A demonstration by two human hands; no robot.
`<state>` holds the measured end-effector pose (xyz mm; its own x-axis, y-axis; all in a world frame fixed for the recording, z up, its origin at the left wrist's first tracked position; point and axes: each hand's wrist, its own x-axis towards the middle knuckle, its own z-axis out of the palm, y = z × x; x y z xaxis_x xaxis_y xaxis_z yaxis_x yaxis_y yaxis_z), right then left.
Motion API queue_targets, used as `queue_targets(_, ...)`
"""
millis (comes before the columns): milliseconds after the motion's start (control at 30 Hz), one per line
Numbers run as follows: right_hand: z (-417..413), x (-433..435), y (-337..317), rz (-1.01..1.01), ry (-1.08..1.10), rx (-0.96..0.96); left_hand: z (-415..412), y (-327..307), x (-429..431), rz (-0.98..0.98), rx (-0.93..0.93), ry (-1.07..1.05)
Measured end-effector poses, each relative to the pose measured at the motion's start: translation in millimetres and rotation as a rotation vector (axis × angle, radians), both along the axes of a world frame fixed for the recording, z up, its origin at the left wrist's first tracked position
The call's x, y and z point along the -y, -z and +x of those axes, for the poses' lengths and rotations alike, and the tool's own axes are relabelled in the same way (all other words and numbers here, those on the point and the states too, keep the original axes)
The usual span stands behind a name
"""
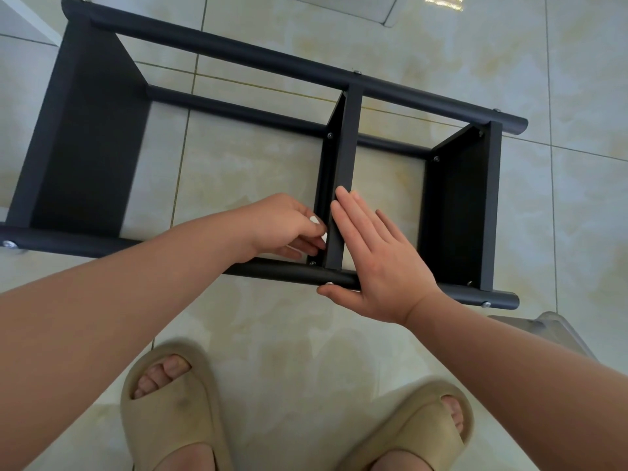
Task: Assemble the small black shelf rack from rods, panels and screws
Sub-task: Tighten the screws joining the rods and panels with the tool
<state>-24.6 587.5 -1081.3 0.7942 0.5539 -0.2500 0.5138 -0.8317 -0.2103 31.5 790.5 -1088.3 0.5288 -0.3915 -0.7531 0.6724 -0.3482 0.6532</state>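
I'm looking down on the black shelf rack [258,59], which is lying on the tiled floor [272,321] just ahead of the feet. Its long axis is running left to right across the view, slanting a little toward the lower right, with its open side facing up at me. I'm counting three rods showing, three panels standing on edge between them, and at least nine screw heads. The middle panel [346,144] is pointing away from me, from the near rod [292,270] to the far rod [217,45].

The left hand [289,229] is curling its fingers against that panel's left face; I cannot tell whether it is pinching anything. The right hand [380,260] is lying flat, fingers straight along the panel's right side, thumb by the near rod.

Two beige slippers [170,402] are showing below, and one clear plastic box [550,329] at the right.
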Motion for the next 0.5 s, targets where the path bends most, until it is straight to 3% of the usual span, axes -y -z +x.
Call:
queue_targets(300,0.2,0.0,-0.3,0.007,-0.001,0.002,0.8,2.0,5.2,0.034,0.088,-0.133)
queue_targets(500,0.6,-0.1,-0.8,-0.002,-0.002,-0.001,0.4,2.0,1.8,0.027,0.065,-0.059)
